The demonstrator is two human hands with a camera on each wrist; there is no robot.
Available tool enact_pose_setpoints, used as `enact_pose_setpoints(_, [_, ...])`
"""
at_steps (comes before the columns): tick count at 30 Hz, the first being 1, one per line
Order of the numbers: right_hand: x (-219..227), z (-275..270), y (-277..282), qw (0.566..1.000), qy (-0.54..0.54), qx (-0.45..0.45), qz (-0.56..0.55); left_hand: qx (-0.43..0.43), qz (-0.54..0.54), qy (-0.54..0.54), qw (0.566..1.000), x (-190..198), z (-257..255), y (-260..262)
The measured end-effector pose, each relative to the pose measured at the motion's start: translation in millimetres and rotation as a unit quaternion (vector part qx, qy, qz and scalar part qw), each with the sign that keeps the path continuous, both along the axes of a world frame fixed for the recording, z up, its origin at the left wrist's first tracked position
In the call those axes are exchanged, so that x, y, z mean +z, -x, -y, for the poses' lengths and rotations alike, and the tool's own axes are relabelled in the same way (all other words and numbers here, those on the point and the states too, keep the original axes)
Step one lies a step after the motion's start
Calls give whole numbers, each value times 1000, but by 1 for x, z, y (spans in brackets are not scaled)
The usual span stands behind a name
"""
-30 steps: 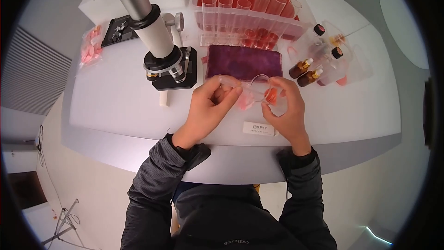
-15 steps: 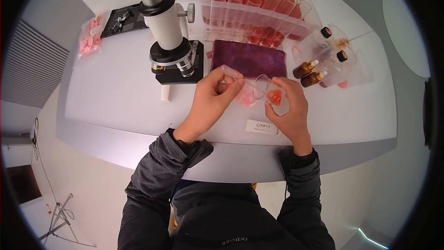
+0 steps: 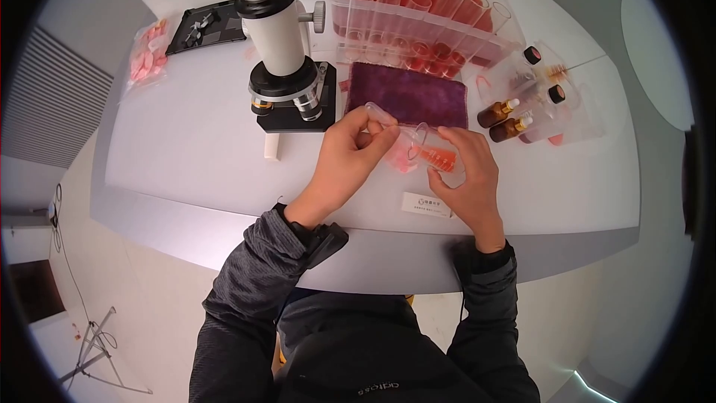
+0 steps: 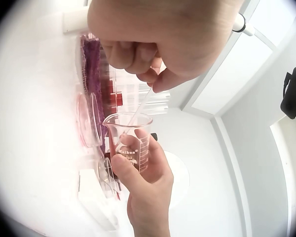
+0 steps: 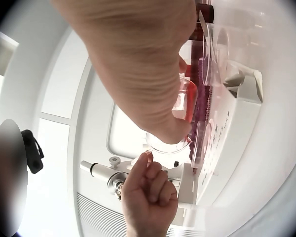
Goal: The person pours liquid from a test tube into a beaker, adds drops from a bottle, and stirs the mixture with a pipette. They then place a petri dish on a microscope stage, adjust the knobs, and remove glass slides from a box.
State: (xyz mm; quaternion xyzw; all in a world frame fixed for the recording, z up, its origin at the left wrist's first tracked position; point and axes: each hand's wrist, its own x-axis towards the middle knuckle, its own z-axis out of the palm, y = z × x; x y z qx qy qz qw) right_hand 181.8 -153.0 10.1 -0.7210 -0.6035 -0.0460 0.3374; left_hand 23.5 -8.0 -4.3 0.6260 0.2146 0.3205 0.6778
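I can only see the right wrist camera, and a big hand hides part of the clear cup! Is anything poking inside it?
Observer: Yes, the left wrist view shows a thin clear pipette going from the left hand into the beaker.
Operator: Cool! What's past the purple rectangle?
Observer: The head view shows six clear tubes in a row.
Operator: And left of the microscope?
Observer: In the head view, a bag of pink pieces lies on the table.
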Motion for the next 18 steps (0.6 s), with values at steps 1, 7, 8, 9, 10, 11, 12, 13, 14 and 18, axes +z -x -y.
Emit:
enact_pose_setpoints(1, [0,0,0,1000,2,0,1,-1,-1,0,1000,0,0,0])
enact_pose_setpoints(7, [-1,0,0,1000,9,2,-3,-1,-18,1,1000,1,-1,1])
enact_pose_setpoints(8, [-1,1,0,1000,10,3,-3,-1,-20,-1,1000,1,-1,1])
enact_pose_setpoints(9, [-1,1,0,1000,10,4,-2,-1,-21,-3,1000,3,-1,1])
enact_pose_setpoints(10, [-2,1,0,1000,10,5,-2,-2,-22,-6,1000,3,-1,1])
enact_pose_setpoints(11, [-2,1,0,1000,10,7,-6,-5,-26,-6,1000,3,-1,2])
enact_pose_setpoints(12, [-2,0,-1,1000,9,9,-10,-9,-29,-6,1000,2,-1,2])
enact_pose_setpoints(13, [-2,0,-1,1000,9,11,-13,-12,-33,-6,999,2,-1,3])
enact_pose_setpoints(14, [-2,1,-1,1000,11,6,-27,-12,-30,-7,999,2,-1,3])
enact_pose_setpoints(18, [-1,3,2,998,20,-10,-62,0,-17,-11,1000,0,0,1])
